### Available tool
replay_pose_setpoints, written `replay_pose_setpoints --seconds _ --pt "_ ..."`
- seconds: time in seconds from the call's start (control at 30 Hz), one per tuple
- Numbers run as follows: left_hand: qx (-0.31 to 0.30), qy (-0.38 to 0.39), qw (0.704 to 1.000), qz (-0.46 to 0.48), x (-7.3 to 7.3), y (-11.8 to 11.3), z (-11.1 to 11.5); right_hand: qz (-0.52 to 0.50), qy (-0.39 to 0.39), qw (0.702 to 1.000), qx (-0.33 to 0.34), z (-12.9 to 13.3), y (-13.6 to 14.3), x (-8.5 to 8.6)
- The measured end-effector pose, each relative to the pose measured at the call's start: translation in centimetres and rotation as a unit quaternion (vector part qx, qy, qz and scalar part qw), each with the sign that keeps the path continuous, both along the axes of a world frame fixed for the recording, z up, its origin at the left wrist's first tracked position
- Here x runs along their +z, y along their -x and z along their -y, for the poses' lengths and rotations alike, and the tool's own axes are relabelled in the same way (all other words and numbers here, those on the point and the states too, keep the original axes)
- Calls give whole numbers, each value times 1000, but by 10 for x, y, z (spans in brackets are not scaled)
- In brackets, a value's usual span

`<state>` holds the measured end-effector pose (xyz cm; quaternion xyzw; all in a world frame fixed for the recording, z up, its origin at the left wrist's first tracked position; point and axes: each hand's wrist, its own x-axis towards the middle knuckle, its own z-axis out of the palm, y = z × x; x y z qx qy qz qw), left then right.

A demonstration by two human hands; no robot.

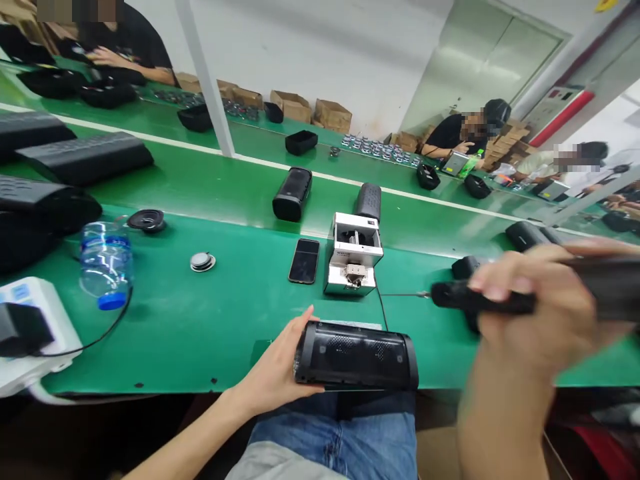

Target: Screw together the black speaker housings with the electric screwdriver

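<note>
A black speaker housing (357, 355) lies lengthwise at the table's front edge. My left hand (280, 363) grips its left end, with the thumb on the upper side and fingers beneath. At the right, my right hand (540, 300) is wrapped round a black electric screwdriver (483, 298), somewhat blurred. Its thin bit points left, toward a white and silver screw feeder (354, 257) beyond the housing. The bit's tip is near the feeder's right side, apart from the housing. A dark phone (304, 261) lies left of the feeder.
A plastic bottle (106, 263), a white power strip (37, 333) and a loose speaker driver (147, 221) are at left. A small round part (203, 261) lies left of the phone. Black housings (293, 193) stand farther back. People sit across the green table.
</note>
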<state>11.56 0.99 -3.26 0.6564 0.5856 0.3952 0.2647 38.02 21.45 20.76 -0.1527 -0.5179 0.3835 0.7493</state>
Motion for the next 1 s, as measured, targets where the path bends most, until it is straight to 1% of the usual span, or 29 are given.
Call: replay_pose_setpoints --seconds 0.03,0.07,0.1,0.13,0.2,0.3,0.4,0.5,0.73,0.87,1.0 --pt "5 2 1000 16 -4 -2 -1 21 -32 999 14 1 32 0" --pt "12 1 1000 28 -7 -4 -1 30 -41 998 27 0 58 -2" --pt "16 -2 999 35 -9 -7 -2 43 -49 997 39 -2 77 -6" --pt "19 -6 999 40 -10 -8 -2 58 -45 996 53 -6 91 -10" --pt "17 -10 999 49 -11 -10 -3 81 -35 994 63 -13 105 -17" --pt "4 -3 998 60 -12 -10 -3 121 -16 991 62 -20 112 -23" --pt "-1 3 998 62 -13 -9 -4 143 5 989 35 -22 118 -22" --pt "1 -1 998 59 -13 -9 -6 138 16 990 14 -21 122 -20" --pt "-2 -20 997 70 -13 -10 -8 133 16 991 9 -17 117 -20" --pt "-2 -24 997 75 -15 -12 -8 122 29 992 21 2 111 -10" --pt "-1 -31 997 73 -15 -13 -9 126 49 990 49 35 113 8"
